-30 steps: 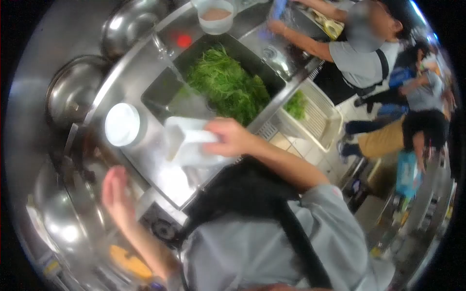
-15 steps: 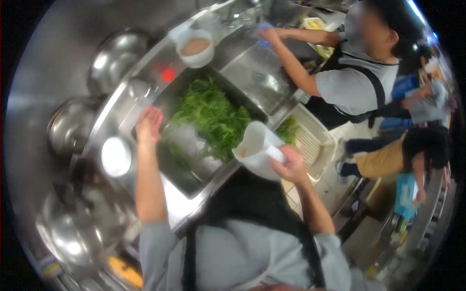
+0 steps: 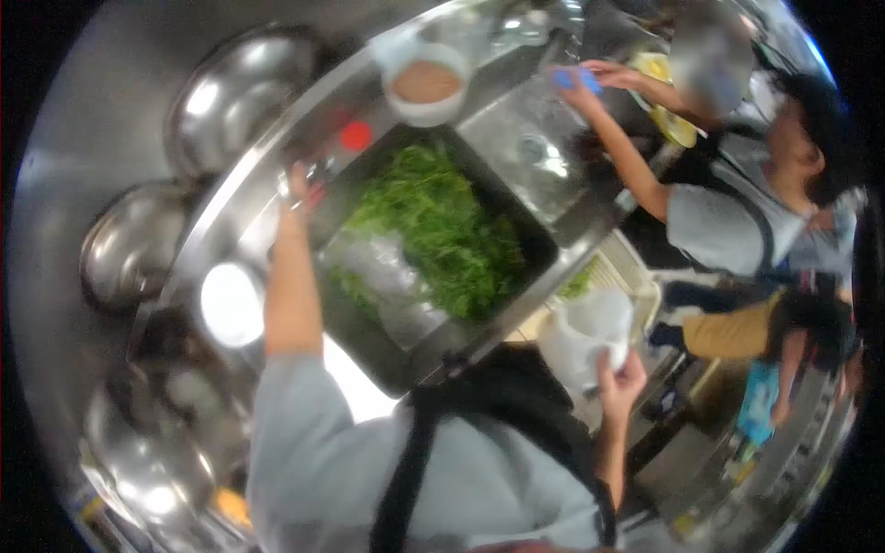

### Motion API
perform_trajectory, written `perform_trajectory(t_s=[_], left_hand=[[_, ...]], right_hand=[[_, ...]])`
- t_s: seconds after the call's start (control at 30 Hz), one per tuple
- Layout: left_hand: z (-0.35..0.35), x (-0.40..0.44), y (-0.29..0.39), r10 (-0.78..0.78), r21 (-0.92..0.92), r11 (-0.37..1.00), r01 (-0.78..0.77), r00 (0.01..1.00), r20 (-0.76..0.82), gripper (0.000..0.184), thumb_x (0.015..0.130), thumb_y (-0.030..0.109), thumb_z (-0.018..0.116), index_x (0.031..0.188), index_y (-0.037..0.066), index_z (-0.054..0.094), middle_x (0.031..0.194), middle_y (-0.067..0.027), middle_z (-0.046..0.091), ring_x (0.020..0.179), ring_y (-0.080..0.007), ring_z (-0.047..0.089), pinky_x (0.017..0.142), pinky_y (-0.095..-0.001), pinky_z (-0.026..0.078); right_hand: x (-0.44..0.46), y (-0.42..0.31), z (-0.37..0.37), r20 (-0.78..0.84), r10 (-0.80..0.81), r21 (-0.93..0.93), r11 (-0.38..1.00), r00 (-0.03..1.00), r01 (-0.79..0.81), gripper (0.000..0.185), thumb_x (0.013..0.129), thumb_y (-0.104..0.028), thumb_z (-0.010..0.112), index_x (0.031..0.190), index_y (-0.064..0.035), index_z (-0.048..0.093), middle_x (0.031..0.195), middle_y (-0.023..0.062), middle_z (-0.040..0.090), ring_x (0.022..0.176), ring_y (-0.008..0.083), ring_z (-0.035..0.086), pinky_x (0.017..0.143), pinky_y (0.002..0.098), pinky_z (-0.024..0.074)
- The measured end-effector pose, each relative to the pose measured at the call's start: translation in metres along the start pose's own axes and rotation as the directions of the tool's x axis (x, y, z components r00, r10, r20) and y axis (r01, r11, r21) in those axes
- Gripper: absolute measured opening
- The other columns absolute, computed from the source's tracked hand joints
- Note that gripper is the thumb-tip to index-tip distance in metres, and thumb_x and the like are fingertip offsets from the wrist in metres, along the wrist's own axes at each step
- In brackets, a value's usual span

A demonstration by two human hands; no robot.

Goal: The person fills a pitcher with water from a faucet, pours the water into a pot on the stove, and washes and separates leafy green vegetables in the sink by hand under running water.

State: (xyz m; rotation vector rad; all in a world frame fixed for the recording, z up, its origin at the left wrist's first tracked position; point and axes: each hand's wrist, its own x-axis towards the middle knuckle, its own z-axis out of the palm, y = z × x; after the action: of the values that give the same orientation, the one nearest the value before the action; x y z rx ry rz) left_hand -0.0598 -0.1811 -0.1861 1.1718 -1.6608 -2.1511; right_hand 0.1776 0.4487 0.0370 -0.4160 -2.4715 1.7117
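Note:
My right hand (image 3: 624, 376) is closed round the handle of a white plastic jug (image 3: 583, 336), held beside the sink's near right corner. The jug looks tilted, and I cannot see into it clearly. My left hand (image 3: 300, 192) reaches to the metal tap (image 3: 318, 173) behind the sink; its fingers are blurred, and whether they grip the tap I cannot make out. Between my arms lies the steel sink (image 3: 392, 364), with a heap of leafy greens (image 3: 442, 230) in it and what looks like water toward its left part.
A white container of brown contents (image 3: 429, 85) stands behind the sink, near a red round thing (image 3: 356, 136). Steel bowls (image 3: 244, 101) line the left wall. At right, a co-worker (image 3: 728, 203) holds something blue (image 3: 576, 80). A ribbed pale tray (image 3: 636, 267) sits below the counter edge.
My right hand has carried the jug right, away from the sink's edge. My left hand has moved from the sink's left rim up to the tap. The view has shifted.

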Motion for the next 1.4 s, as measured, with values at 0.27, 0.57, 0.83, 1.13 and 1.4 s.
perform_trajectory(t_s=[0.27, 0.57, 0.83, 1.13, 1.4], left_hand=[[0.01, -0.046, 0.024, 0.071, -0.25, 0.968, 0.0, 0.959, 0.275, 0.044, 0.09, 0.016, 0.072, 0.125, -0.001, 0.053, 0.108, -0.0115, 0.065, 0.094, -0.0234, 0.066, 0.083, -0.0326, 0.056], [0.005, -0.044, 0.011, 0.517, 0.485, 0.695, -0.53, 0.838, 0.176, 0.06, 0.085, 0.029, 0.078, 0.134, 0.001, 0.055, 0.114, -0.0086, 0.066, 0.1, -0.0163, 0.061, 0.09, -0.0296, 0.048], [0.017, -0.06, 0.01, 0.597, 0.516, 0.624, -0.587, 0.784, 0.169, 0.055, 0.085, 0.025, 0.076, 0.129, 0.0, 0.058, 0.118, -0.0142, 0.066, 0.102, -0.0221, 0.064, 0.091, -0.0325, 0.049], [0.007, -0.046, 0.005, 0.747, 0.749, 0.23, -0.622, 0.606, 0.274, 0.079, 0.084, 0.044, 0.072, 0.143, 0.001, 0.042, 0.139, -0.0225, 0.052, 0.125, -0.0368, 0.053, 0.104, -0.0412, 0.043], [0.031, -0.148, -0.023, 0.522, 0.616, 0.627, -0.477, 0.844, 0.122, 0.077, 0.096, 0.03, 0.063, 0.15, -0.006, 0.022, 0.151, -0.0299, 0.033, 0.141, -0.0346, 0.036, 0.115, -0.0401, 0.031]], right_hand=[[-0.019, 0.012, -0.001, -0.066, 0.042, -0.015, 0.999, 0.997, -0.043, 0.018, 0.09, -0.005, 0.067, 0.104, 0.0056, 0.065, 0.088, 0.0037, 0.066, 0.079, 0.0084, 0.057, 0.07, 0.0223, 0.0455], [-0.031, 0.016, -0.01, -0.063, 0.08, -0.067, 0.994, 0.995, -0.084, 0.015, 0.091, -0.006, 0.066, 0.1, 0.0054, 0.064, 0.087, 0.0031, 0.065, 0.08, 0.0088, 0.056, 0.07, 0.0228, 0.0448], [-0.034, 0.037, -0.023, 0.006, 0.123, -0.088, 0.989, 0.992, -0.122, 0.015, 0.092, -0.005, 0.064, 0.103, 0.0047, 0.065, 0.09, 0.0029, 0.066, 0.082, 0.0089, 0.056, 0.073, 0.0242, 0.0453], [-0.046, 0.063, -0.03, 0.065, 0.205, -0.111, 0.974, 0.977, -0.198, 0.018, 0.093, -0.008, 0.064, 0.107, 0.0041, 0.065, 0.094, 0.0037, 0.068, 0.087, 0.0099, 0.059, 0.077, 0.0251, 0.0473], [-0.057, 0.107, -0.049, 0.298, 0.255, -0.423, 0.899, 0.92, -0.113, 0.031, 0.085, -0.017, 0.074, 0.108, 0.0013, 0.064, 0.081, 0.0129, 0.066, 0.07, 0.018, 0.063, 0.063, 0.0338, 0.0524]])
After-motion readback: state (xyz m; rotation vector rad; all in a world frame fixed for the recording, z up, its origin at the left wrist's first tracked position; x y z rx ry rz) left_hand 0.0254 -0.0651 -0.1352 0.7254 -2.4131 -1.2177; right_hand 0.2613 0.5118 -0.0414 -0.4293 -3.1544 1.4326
